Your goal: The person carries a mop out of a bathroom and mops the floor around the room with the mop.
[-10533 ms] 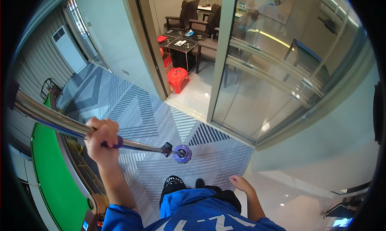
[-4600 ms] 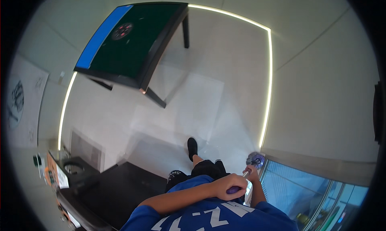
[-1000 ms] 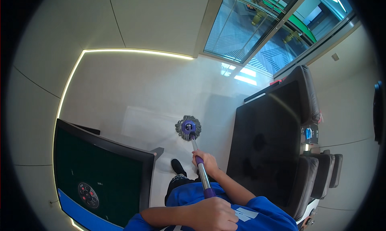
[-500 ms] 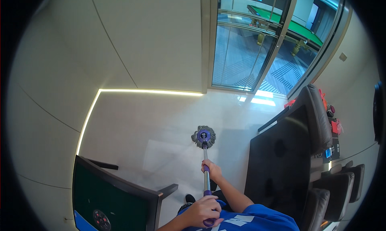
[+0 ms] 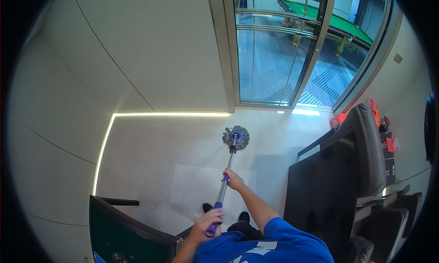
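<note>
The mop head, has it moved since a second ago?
Yes. The mop head has moved toward the glowing light strip and now sits much nearer its right end.

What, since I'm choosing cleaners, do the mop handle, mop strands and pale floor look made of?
Mop handle: probably polished metal, given its silvery shine. Mop strands: likely matte textile, given the soft grey tufts. Pale floor: glossy tile or stone perhaps, since it reflects light.

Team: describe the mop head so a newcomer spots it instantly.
Find the glass door at the top of the view. Just below it, against the pale floor, is the round mop head. It alone is shaggy, grey and purple-centred.
</note>
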{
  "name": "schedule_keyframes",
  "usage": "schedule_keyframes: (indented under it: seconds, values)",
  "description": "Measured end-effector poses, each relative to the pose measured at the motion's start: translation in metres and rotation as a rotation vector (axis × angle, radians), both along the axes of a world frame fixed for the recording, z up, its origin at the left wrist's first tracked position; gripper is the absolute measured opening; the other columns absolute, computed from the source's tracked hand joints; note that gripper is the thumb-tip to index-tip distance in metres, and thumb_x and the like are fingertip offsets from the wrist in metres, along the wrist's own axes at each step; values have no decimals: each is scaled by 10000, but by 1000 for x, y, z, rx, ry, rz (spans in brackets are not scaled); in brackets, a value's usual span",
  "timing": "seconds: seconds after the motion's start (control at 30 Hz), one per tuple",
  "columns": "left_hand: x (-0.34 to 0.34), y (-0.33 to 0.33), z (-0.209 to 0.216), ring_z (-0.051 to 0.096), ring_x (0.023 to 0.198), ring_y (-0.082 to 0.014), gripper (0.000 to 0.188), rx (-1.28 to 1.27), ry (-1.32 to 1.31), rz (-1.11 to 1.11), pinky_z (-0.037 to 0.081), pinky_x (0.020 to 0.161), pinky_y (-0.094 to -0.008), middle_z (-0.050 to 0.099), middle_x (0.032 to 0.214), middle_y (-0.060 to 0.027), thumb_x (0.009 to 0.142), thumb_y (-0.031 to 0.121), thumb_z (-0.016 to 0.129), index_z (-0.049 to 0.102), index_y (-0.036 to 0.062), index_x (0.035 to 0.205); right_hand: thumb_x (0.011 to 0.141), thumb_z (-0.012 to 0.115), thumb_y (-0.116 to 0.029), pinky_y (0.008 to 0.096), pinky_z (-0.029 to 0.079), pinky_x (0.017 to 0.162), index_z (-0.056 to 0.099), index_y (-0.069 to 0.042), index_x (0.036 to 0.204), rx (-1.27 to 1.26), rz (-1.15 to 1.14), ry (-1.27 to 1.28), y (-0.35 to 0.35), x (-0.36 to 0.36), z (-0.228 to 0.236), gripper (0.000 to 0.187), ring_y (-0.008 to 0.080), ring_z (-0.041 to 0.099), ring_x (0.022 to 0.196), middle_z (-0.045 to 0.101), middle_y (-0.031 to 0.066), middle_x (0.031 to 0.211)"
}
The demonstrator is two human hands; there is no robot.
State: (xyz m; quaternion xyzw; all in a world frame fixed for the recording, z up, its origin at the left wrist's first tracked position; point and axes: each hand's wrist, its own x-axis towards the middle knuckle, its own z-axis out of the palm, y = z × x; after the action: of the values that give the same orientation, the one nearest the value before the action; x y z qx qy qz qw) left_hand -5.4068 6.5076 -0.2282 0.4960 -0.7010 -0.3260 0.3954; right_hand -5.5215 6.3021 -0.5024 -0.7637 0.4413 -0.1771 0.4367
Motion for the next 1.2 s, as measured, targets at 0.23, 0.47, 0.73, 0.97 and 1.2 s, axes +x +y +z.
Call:
schedule_keyframes:
  seconds: [0.23, 0.47, 0.73, 0.97, 1.2]
  values:
    - [131, -85, 8, 621, 977, -335, 159, -156, 474, 232, 356, 1008, -558, 662, 881, -185, 777, 153, 593, 515, 44, 863, 709, 773, -190, 373, 458, 851, 532, -86, 977, -363, 40, -165, -74, 115, 30, 375, 334, 547, 976, 596, 149, 1060]
    - [281, -161, 9, 619, 870, -282, 252, -86, 661, 185, 296, 1039, -596, 636, 787, -146, 791, 279, 636, 481, 83, 818, 691, 783, -161, 381, 464, 798, 540, -70, 971, -186, 43, -106, -131, 220, 51, 381, 302, 568, 897, 568, 117, 903]
    - [327, -279, -18, 593, 836, -239, 267, -20, 842, 22, 263, 1075, -544, 575, 759, -93, 784, 303, 647, 480, 94, 788, 665, 786, -127, 389, 474, 764, 538, -72, 985, -203, -190, -25, -209, 228, 38, 408, 303, 578, 862, 572, 117, 911]
    - [295, -445, -62, 573, 823, -229, 217, 110, 876, -86, 298, 1066, -515, 571, 751, -84, 807, 249, 619, 470, 100, 756, 651, 783, -93, 385, 474, 745, 523, -74, 977, -186, -458, 90, -339, 172, 4, 418, 311, 579, 835, 565, 126, 913]
    - [271, -596, -79, 571, 879, -239, 120, 249, 659, -279, 287, 1078, -504, 576, 796, -92, 808, 55, 580, 474, 63, 753, 705, 788, -154, 394, 459, 787, 520, -79, 971, -210, -681, 89, -468, 114, -39, 385, 310, 542, 822, 529, 120, 873]
